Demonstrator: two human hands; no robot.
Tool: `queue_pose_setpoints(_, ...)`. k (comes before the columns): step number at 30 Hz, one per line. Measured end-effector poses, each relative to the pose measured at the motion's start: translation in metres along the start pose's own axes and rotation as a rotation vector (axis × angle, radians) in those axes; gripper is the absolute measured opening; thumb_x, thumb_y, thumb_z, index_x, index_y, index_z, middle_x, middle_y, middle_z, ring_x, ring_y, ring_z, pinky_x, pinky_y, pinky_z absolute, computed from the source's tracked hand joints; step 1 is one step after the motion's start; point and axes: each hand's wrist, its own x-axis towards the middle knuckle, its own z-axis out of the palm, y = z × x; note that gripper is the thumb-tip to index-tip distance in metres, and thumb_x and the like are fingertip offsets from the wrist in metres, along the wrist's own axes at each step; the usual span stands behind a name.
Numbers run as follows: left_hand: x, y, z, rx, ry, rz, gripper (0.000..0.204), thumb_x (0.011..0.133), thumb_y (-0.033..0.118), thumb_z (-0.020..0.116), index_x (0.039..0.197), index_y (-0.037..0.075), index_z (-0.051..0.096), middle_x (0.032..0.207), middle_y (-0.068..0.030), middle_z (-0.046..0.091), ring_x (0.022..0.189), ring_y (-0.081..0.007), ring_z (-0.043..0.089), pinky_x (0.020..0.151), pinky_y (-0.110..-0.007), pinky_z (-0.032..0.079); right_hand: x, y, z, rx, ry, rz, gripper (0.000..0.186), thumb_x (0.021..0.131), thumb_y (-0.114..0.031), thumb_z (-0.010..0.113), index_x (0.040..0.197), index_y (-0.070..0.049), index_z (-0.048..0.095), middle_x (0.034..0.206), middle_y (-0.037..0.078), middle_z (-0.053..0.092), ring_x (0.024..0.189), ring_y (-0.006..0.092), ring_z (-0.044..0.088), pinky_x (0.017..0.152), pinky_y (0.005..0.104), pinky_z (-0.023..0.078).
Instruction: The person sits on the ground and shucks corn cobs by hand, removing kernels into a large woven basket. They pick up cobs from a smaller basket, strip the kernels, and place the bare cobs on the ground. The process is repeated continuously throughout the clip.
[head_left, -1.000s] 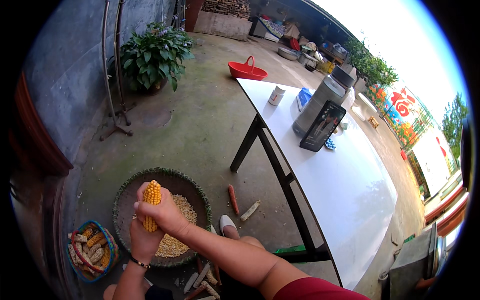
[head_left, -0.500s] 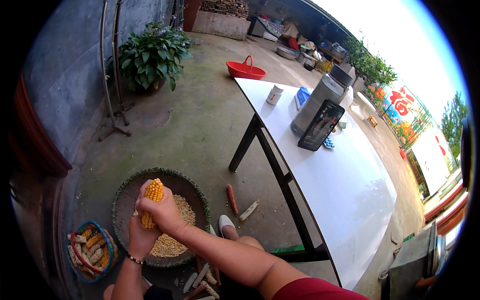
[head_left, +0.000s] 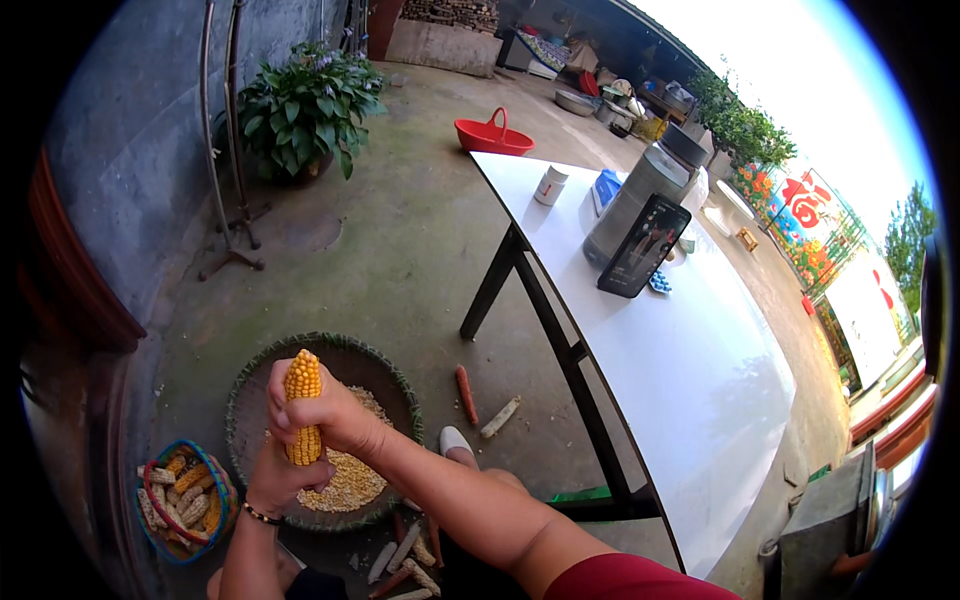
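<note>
An ear of yellow corn [head_left: 303,382] stands nearly upright between my two hands, its tapered tip pointing up. My right hand [head_left: 338,412] wraps round its middle. Below, my left hand [head_left: 280,478], with a beaded bracelet at the wrist, closes round the lower end. Beneath them on the ground lies a wide round basket [head_left: 247,378] with a green-bound rim, and loose corn kernels [head_left: 355,483] cover part of its bottom. Some of the basket and kernels is hidden behind my hands and forearms.
At the left stands a small woven basket [head_left: 228,497] of cobs. Several bare cobs [head_left: 404,548] lie by my feet; a reddish cob [head_left: 466,394] and a pale one [head_left: 501,417] lie near the white table [head_left: 690,390]. It bears a phone [head_left: 645,247] and a large bottle [head_left: 640,195].
The ear of corn has turned more upright in my hands. My left hand has shifted slightly lower on it, and more of its side shows between the hands.
</note>
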Motion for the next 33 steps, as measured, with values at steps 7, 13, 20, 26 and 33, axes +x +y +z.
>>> queue_pose_setpoints(7,0.005,0.007,-0.002,0.03,0.041,0.153,0.052,0.071,0.009,0.074,0.116,0.001,0.049,0.089,0.0003,0.057,0.071,-0.0074,0.056,0.059,-0.019,0.046,0.003,0.005,-0.001,-0.225,0.348,-0.157,0.018,0.074,-0.01,0.064,0.08,-0.006,0.047,0.064,0.003,0.051,0.056,0.0136,0.052,0.053,0.0272,0.043)
queue_pose_setpoints(13,0.006,0.007,-0.004,0.024,0.034,0.003,0.049,0.072,0.012,0.074,0.113,0.0,0.051,0.087,0.0002,0.059,0.068,-0.0057,0.055,0.057,-0.02,0.044,0.005,0.009,-0.008,0.008,0.564,-0.126,0.016,0.076,-0.006,0.063,0.08,-0.007,0.047,0.065,0.002,0.051,0.058,0.0123,0.052,0.054,0.0262,0.043)
queue_pose_setpoints(20,0.0,0.01,0.001,0.01,0.007,-0.104,0.019,0.071,0.008,0.071,0.082,0.002,0.056,0.065,-0.0015,0.057,0.055,-0.0089,0.055,0.048,-0.023,0.042,-0.001,0.003,-0.001,-0.132,0.218,-0.077,0.012,0.073,-0.005,0.059,0.076,-0.006,0.047,0.062,0.003,0.051,0.054,0.0117,0.051,0.053,0.0254,0.043)
queue_pose_setpoints(26,0.005,-0.002,0.01,0.365,0.233,-0.03,0.018,0.069,0.004,0.068,0.084,0.0,0.059,0.072,-0.0044,0.062,0.063,-0.0116,0.06,0.055,-0.027,0.046,-0.002,0.001,0.003,-0.255,0.37,-0.111,0.012,0.074,-0.006,0.06,0.076,-0.005,0.048,0.061,0.003,0.052,0.053,0.0108,0.052,0.052,0.0246,0.043)
queue_pose_setpoints(33,0.01,-0.015,0.018,0.528,0.396,0.174,0.028,0.069,0.005,0.071,0.094,-0.001,0.06,0.081,-0.0053,0.065,0.079,-0.0155,0.063,0.072,-0.03,0.049,0.0,0.009,0.002,-0.311,0.487,-0.144,0.011,0.074,-0.004,0.059,0.076,-0.005,0.048,0.062,0.001,0.051,0.054,0.0093,0.051,0.051,0.0241,0.042)
